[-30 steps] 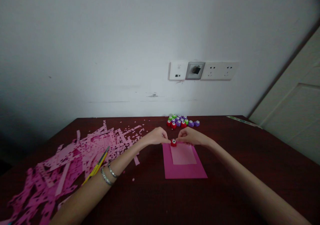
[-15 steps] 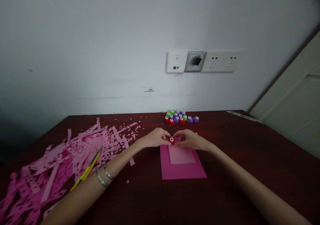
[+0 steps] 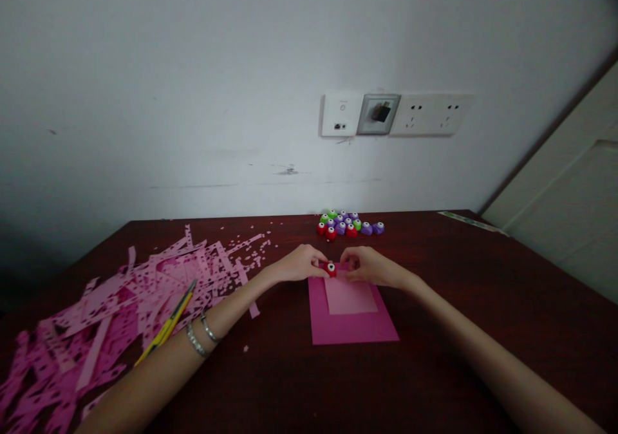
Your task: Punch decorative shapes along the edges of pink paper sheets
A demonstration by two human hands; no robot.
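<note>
A small red craft punch with a white top sits at the upper edge of a light pink paper. My left hand grips the punch from its left side between thumb and fingers. My right hand is just right of the punch, fingers curled and the thumb low at the light pink paper's upper edge, seemingly pinching it. A larger magenta sheet lies on the table beneath the light pink paper. The fingers partly hide both papers' upper edges.
Several red, green and purple punches stand together near the wall. At left is a heap of punched pink paper strips with a yellow cutter knife on top. Loose paper bits are scattered beside it. A patterned strip lies far right.
My right hand has shifted slightly right, away from the punch, and a gap shows between them. My left hand stays at the punch. The view has tilted slightly.
</note>
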